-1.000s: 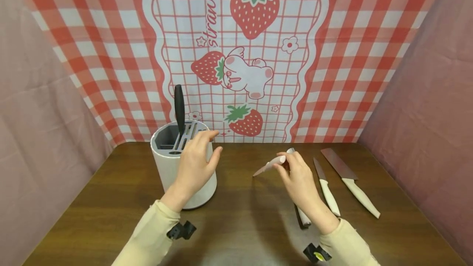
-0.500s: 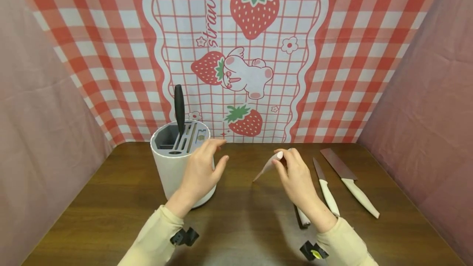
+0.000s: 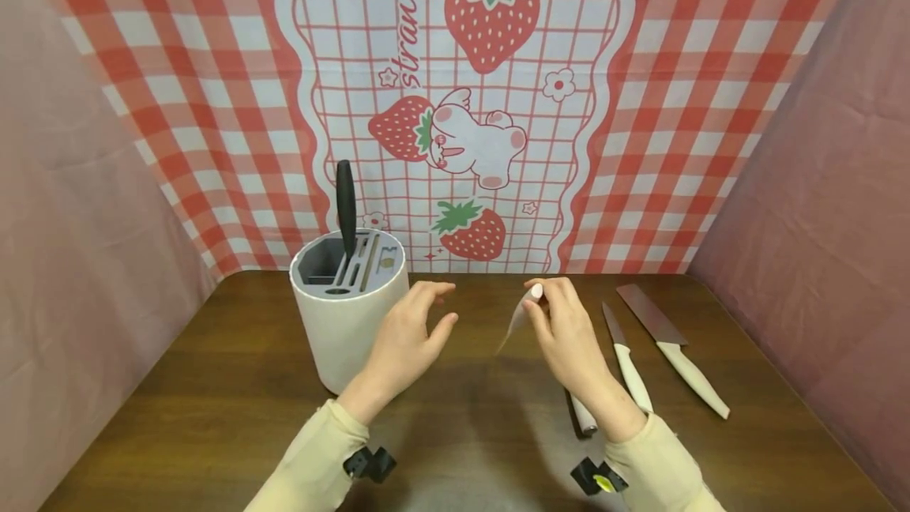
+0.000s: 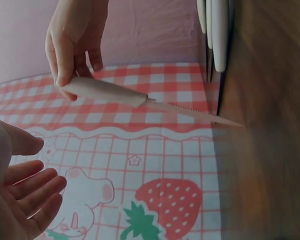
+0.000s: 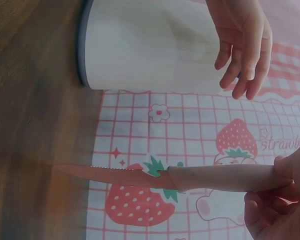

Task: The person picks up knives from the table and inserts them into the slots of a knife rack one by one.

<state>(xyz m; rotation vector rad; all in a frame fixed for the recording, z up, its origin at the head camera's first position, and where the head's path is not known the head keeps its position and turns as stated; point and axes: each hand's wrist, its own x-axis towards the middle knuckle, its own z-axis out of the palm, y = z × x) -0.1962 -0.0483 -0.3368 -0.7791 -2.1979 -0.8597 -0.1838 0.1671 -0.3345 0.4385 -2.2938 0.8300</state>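
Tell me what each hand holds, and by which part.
The right hand pinches a knife near the butt end of its pale handle, with the blade angled down. The left hand holds nothing.

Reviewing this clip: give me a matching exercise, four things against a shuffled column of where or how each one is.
1. serrated knife
2. black handle
3. cleaver
4. left hand

A. flat on the table, rightmost in the head view
B. gripped by the right hand, tip downward
C. open, holding nothing
D. sticking up from the white holder

Pairs: 1-B, 2-D, 3-A, 4-C
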